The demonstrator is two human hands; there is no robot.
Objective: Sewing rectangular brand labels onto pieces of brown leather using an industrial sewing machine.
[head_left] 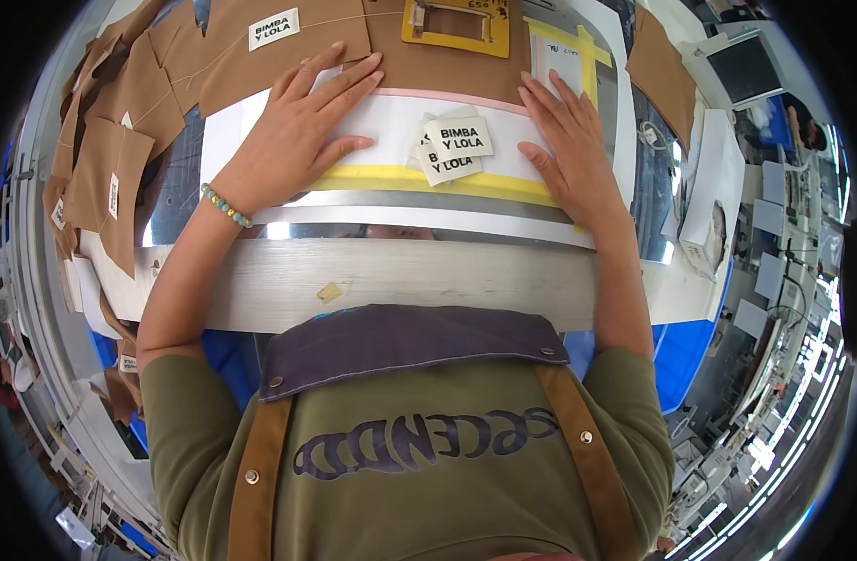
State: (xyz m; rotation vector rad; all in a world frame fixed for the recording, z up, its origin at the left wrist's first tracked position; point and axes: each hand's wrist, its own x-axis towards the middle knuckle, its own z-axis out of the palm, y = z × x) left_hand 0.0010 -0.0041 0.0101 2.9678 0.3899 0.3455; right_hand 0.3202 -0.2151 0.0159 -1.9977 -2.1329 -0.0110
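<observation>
My left hand [302, 136] lies flat, fingers spread, across the lower edge of a brown fabric piece [391, 70] and the white sheet [391, 117] beneath it. At the fabric's lower right corner my right hand [571, 140] rests with its fingers stretched out and holds nothing. Between the hands a small loose stack of white printed labels [461, 137] sits on the white sheet. A yellow frame-shaped template [457, 42] with a rectangular opening lies on the fabric farther up. Another white label [273, 30] is on the brown fabric at the upper left.
Brown pieces [120, 178], joined by thread and bearing labels, hang over the left side. Yellow tape [428, 179] edges the white sheet. A dark screen [746, 67] and another brown piece [660, 70] are at right. A pale wooden table edge [428, 271] runs nearest me.
</observation>
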